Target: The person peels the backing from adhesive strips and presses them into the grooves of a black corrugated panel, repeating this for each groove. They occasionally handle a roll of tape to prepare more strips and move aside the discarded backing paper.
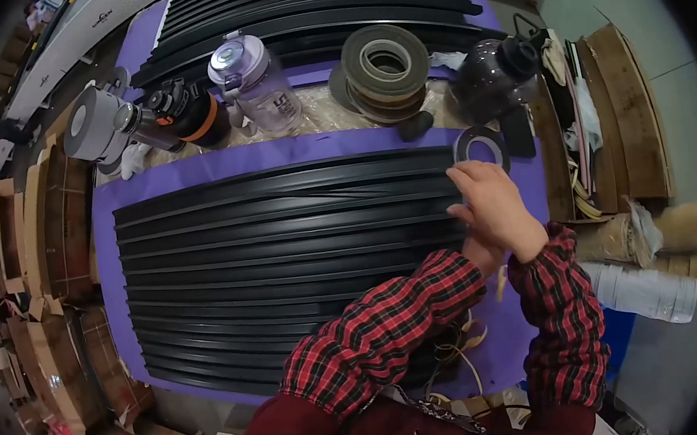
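Observation:
Long black ribbed strips (284, 250) lie side by side on a purple-covered table (118, 327). Over their right end is my right hand (496, 206), its fingers bent toward the strips, just below a grey tape roll (479, 146). What the right hand holds, if anything, cannot be made out. My left hand (481, 253) is mostly hidden beneath the right one, near the strips' right ends. Both wrists come out of red-and-black checked sleeves. Thin cream-coloured strands (464, 350) hang below the hands at the table's front.
Behind the strips stand a clear bottle (268, 94), a black-and-orange bottle (194, 119), stacked tape rolls (384, 69) and a dark jug (491, 79). More black strips (301, 10) lie farther back. Cardboard boxes (61, 231) are at left, wrapped rolls (648, 237) at right.

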The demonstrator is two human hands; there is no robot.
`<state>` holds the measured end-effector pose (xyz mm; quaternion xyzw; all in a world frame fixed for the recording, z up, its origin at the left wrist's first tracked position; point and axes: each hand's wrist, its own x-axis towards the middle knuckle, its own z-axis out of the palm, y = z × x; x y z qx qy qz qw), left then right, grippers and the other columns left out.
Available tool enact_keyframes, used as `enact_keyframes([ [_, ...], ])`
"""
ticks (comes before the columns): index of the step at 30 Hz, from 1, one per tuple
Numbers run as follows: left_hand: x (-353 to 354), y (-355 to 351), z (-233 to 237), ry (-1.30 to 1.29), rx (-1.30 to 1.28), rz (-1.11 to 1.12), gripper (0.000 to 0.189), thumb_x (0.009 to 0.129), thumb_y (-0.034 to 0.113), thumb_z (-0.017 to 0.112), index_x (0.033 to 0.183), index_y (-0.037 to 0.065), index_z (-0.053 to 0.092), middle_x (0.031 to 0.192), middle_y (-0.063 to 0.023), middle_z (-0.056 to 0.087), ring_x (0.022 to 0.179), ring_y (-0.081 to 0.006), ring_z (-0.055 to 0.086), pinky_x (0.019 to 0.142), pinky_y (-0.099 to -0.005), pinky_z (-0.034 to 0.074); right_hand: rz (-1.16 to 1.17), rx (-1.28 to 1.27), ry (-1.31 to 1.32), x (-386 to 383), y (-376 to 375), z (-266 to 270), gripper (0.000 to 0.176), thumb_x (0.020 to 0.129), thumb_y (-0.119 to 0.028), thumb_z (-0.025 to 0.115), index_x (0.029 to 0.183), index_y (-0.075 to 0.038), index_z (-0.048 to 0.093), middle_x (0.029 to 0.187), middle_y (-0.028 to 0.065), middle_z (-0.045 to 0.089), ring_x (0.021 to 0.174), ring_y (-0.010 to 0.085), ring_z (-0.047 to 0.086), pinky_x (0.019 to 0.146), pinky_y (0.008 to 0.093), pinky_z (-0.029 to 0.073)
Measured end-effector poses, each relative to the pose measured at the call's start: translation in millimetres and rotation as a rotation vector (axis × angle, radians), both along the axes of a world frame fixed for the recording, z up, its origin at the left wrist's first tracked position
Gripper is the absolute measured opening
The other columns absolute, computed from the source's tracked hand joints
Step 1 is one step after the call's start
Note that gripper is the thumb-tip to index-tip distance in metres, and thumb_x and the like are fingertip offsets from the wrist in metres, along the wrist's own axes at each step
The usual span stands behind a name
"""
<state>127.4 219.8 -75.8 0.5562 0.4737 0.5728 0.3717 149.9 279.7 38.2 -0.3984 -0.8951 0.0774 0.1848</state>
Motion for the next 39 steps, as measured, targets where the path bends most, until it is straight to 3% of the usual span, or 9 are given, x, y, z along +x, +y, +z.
enact_keyframes([
  [3, -38, 3, 4, 0.349, -0.261, -0.670, 0.019, 0.076, 0.011, 0.049, 0.088, -0.004, 0.047, 0.081, -0.0218, 0.054, 0.079, -0.0364, 0.052, 0.069, -0.0418, 0.041, -0.097, -0.556, -0.440, 5, 19, -51, 0.024, 0.071, -0.011, 0.058, 0.091, -0.001, 0.053, 0.071, 0.0103, 0.056, 0.068, 0.0241, 0.055, 0.062, 0.0325, 0.044],
  [5, -83, -2, 22, 0.331, -0.482, -0.719, 0.023, 0.076, 0.017, 0.052, 0.084, -0.004, 0.048, 0.086, -0.0225, 0.053, 0.082, -0.0362, 0.050, 0.069, -0.0416, 0.041, -0.296, -1.064, 0.324, 17, 18, -68, 0.017, 0.077, -0.010, 0.054, 0.091, 0.000, 0.053, 0.062, 0.0029, 0.052, 0.057, 0.0121, 0.051, 0.052, 0.0257, 0.042],
  [11, -306, 17, -21, 0.679, -0.149, 0.306, 0.008, 0.076, 0.005, 0.053, 0.082, 0.002, 0.057, 0.081, -0.0105, 0.051, 0.074, -0.0253, 0.049, 0.066, -0.0329, 0.040, -0.539, -0.927, 0.717, 19, 10, -111, 0.008, 0.077, -0.006, 0.054, 0.084, -0.002, 0.054, 0.065, -0.0039, 0.049, 0.058, 0.0026, 0.045, 0.051, 0.0157, 0.035],
  [16, -412, 24, -53, 0.728, -0.128, 0.289, 0.009, 0.074, 0.007, 0.059, 0.083, 0.003, 0.060, 0.081, -0.0039, 0.048, 0.081, -0.0176, 0.044, 0.069, -0.0262, 0.037, -0.677, -0.823, 0.556, 30, 20, -142, 0.006, 0.077, -0.006, 0.055, 0.080, -0.001, 0.054, 0.066, -0.0012, 0.054, 0.061, 0.0033, 0.048, 0.056, 0.0164, 0.039],
  [30, -426, 24, -55, 0.554, -0.315, 0.126, 0.008, 0.070, 0.007, 0.063, 0.071, 0.003, 0.057, 0.078, -0.0019, 0.047, 0.081, -0.0156, 0.043, 0.071, -0.0277, 0.036, -0.735, -0.567, 0.317, 20, 35, -138, 0.011, 0.071, -0.010, 0.061, 0.070, 0.000, 0.055, 0.054, -0.0001, 0.050, 0.051, 0.0037, 0.044, 0.047, 0.0195, 0.036],
  [32, -423, 27, -49, 0.599, -0.302, 0.127, 0.008, 0.070, 0.007, 0.063, 0.070, 0.003, 0.056, 0.077, -0.0027, 0.048, 0.080, -0.0164, 0.044, 0.070, -0.0282, 0.036, -0.731, -0.591, 0.192, 18, 37, -131, 0.013, 0.070, -0.013, 0.058, 0.071, -0.001, 0.054, 0.059, 0.0131, 0.055, 0.057, 0.0274, 0.056, 0.053, 0.0333, 0.043],
  [33, -416, 31, -37, 0.772, -0.338, 0.128, 0.006, 0.068, 0.006, 0.062, 0.070, 0.003, 0.057, 0.076, -0.0044, 0.049, 0.079, -0.0181, 0.046, 0.070, -0.0291, 0.037, -0.737, -0.590, 0.196, 17, 36, -131, 0.013, 0.070, -0.013, 0.058, 0.071, -0.001, 0.054, 0.059, 0.0131, 0.055, 0.057, 0.0274, 0.056, 0.053, 0.0333, 0.043],
  [36, -362, 49, 2, 1.254, -0.144, 0.071, 0.006, 0.066, 0.004, 0.060, 0.071, 0.004, 0.058, 0.075, -0.0089, 0.053, 0.075, -0.0238, 0.050, 0.067, -0.0322, 0.039, -0.675, -0.454, 0.098, 17, 33, -130, 0.014, 0.073, -0.012, 0.056, 0.073, 0.001, 0.051, 0.056, 0.0135, 0.051, 0.054, 0.0251, 0.053, 0.050, 0.0319, 0.040],
  [39, -226, 68, 12, 0.807, 0.081, -0.096, 0.008, 0.068, 0.006, 0.057, 0.076, 0.004, 0.056, 0.070, -0.0088, 0.052, 0.071, -0.0263, 0.050, 0.062, -0.0356, 0.039, -0.645, -0.449, 0.114, 15, 33, -134, 0.012, 0.073, -0.010, 0.053, 0.076, 0.001, 0.049, 0.062, 0.0184, 0.053, 0.063, 0.0347, 0.053, 0.055, 0.0380, 0.041],
])
